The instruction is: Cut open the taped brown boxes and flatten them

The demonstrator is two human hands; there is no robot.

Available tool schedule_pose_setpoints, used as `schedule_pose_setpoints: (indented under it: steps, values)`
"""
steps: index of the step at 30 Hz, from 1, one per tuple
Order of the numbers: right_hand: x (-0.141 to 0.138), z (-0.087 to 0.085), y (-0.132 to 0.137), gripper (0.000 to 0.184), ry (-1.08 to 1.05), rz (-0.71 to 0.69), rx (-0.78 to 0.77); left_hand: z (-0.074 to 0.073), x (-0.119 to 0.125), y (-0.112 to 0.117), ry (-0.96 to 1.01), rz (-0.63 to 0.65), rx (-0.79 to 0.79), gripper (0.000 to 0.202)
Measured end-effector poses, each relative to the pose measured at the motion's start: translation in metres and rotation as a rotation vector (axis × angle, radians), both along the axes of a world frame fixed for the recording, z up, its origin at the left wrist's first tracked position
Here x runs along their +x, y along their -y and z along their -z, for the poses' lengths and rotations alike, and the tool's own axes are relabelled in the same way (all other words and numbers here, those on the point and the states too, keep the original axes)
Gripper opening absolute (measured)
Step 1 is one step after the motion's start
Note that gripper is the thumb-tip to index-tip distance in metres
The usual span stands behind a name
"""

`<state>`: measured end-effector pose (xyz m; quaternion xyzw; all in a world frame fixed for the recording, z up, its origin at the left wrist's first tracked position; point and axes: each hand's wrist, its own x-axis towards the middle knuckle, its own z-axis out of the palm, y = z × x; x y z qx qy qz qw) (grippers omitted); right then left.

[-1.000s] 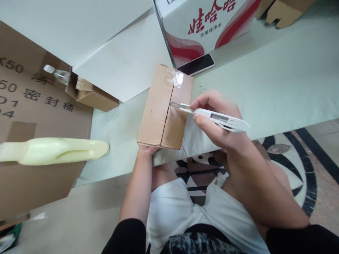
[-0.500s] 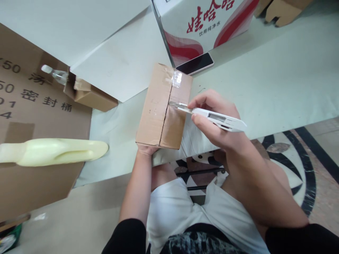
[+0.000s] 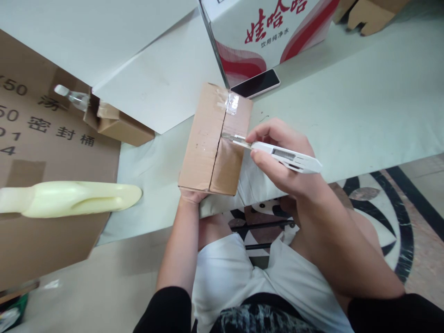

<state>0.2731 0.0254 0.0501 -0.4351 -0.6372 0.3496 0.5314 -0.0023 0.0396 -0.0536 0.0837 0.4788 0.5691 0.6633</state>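
Observation:
A small brown cardboard box [image 3: 200, 143] is tilted over the edge of the cloth-covered table, with a seam down its top and clear tape at the far end of that seam. My left hand [image 3: 193, 196] supports it from below at the near left; its fingers are hidden behind the box. In my right hand [image 3: 282, 148] is a white utility knife [image 3: 298, 162], gripped between thumb and fingers. The knife's blade tip is at the seam, around the middle of the box top.
Beyond the box lies a phone [image 3: 255, 84] against a white-and-red carton [image 3: 274, 32]. At left are a large printed carton [image 3: 65, 162], a pale yellow plastic bottle [image 3: 83, 199], a small open box [image 3: 125, 127] and a clear bottle [image 3: 77, 98]. Pale cloth covers the table [image 3: 364, 101].

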Motion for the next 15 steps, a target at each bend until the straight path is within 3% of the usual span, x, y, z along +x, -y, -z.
schedule_pose_setpoints:
  steps: [15]
  values:
    - [-0.002, 0.001, -0.001, 0.010, -0.020, -0.021, -0.017, -0.021, 0.014, 0.000, -0.056, 0.002, -0.043, 0.061]
